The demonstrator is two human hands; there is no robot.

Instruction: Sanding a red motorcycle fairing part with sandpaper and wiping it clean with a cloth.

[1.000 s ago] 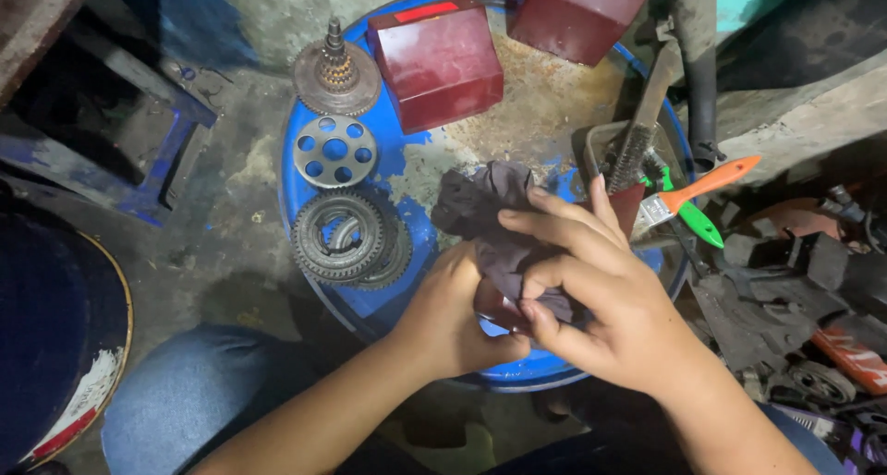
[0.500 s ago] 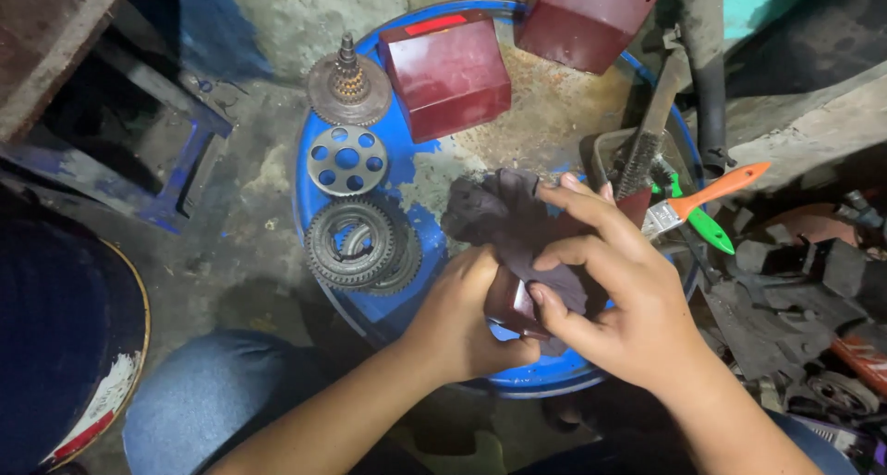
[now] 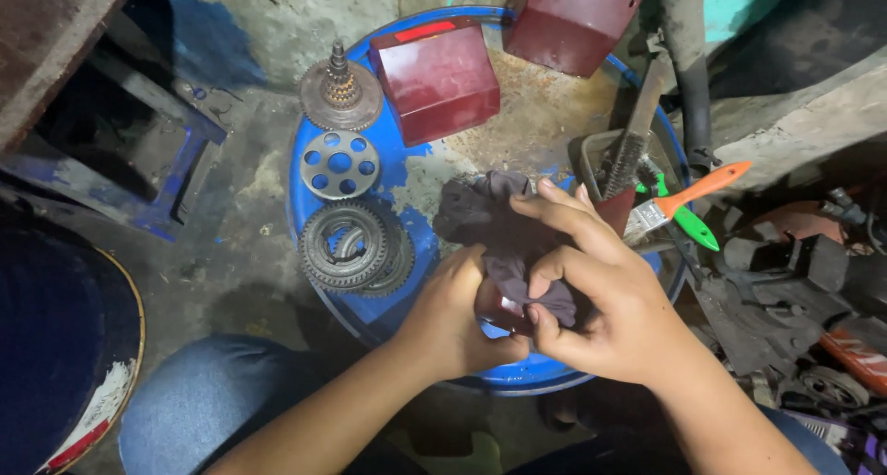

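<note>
Both my hands work over the near edge of a round blue drum lid (image 3: 407, 175). My left hand (image 3: 457, 318) grips a small part wrapped in a dark grey rag (image 3: 494, 225); only a reddish bit of the part shows between my fingers. My right hand (image 3: 601, 299) is closed on the same rag from the right, fingers pressing the cloth around the part. The rag's loose end lies on the lid behind my hands.
On the lid stand a toothed ring gear (image 3: 349, 246), a holed disc (image 3: 339, 164), a geared hub with a shaft (image 3: 340, 91) and a dark red box (image 3: 434, 76). A second red box (image 3: 573, 18), a tin of brushes (image 3: 628, 175) and an orange-handled brush (image 3: 693, 193) sit right.
My right hand's fingers have curled further over the rag and my left hand has shifted its grip slightly; the view has drifted a little. The parts on the lid stay put.
</note>
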